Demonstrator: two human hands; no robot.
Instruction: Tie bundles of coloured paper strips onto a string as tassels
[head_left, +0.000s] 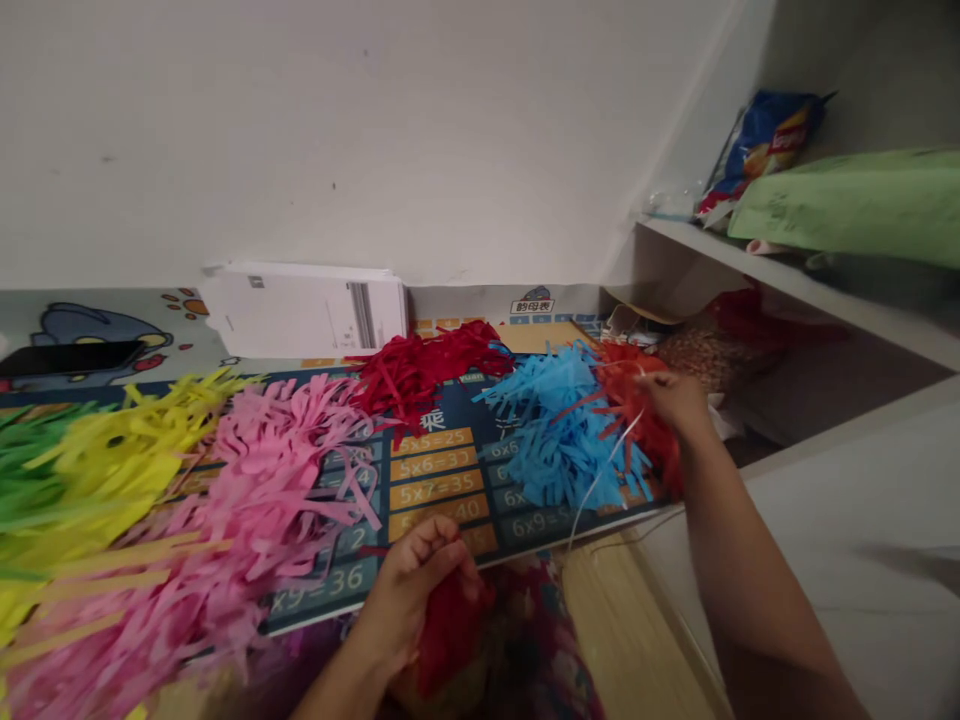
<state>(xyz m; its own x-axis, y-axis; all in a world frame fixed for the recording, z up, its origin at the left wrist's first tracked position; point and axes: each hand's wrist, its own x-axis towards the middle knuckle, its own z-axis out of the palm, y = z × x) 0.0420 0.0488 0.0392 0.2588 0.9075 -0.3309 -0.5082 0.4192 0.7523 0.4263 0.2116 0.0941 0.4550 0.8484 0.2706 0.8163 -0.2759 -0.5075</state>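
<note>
Head view: left hand (416,590) clenched on red paper-fringe bunch (451,630), bunch hanging below fist, long axis pointing back toward wearer, just off near edge of multiplication mat (450,510). Right hand (675,400) pinching thin white string (600,480) near mat's right end, string trailing down-left over blue paper fringe (562,440). Second red fringe (652,440) directly under right fingers. Left hand nearer pink paper fringe (270,500).

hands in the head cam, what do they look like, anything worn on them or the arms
The left hand and right hand are bare, with no gloves. The right forearm shows no sleeve, watch or band, and the left wrist looks bare too.
</note>
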